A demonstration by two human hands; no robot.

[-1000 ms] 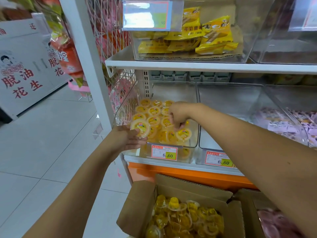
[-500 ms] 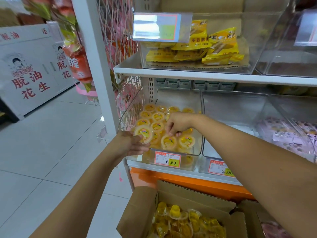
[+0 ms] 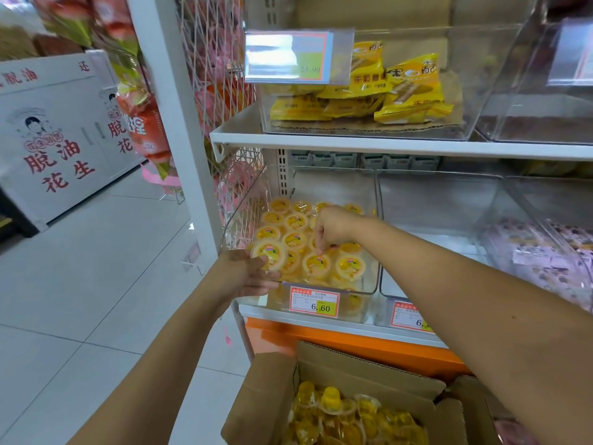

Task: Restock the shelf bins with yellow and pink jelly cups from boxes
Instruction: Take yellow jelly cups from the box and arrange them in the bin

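- the clear bin (image 3: 372,284) looked nearly full, with roughly a dozen yellow jelly cups (image 3: 295,239) on top.
- the cardboard box (image 3: 266,396) below held many more, too heaped to count; the pink stock seemed left to do.
- the left hand (image 3: 247,277) gripped one cup (image 3: 269,253) at the bin's front corner.
- the right hand (image 3: 332,228) hung over the front row, fingers (image 3: 319,245) bent down; whether they pinched a cup could not be told.

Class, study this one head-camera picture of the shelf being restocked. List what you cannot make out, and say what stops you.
All in the head view:
1. Whether the right hand pinches a cup in the yellow bin: its own curled fingers hide the tips.
2. The print on the upper price tag: glare blurs it.
3. The end of the second lower price label: the right forearm covers it.
4. The cup count in the cardboard box: the bottom edge cuts it off.
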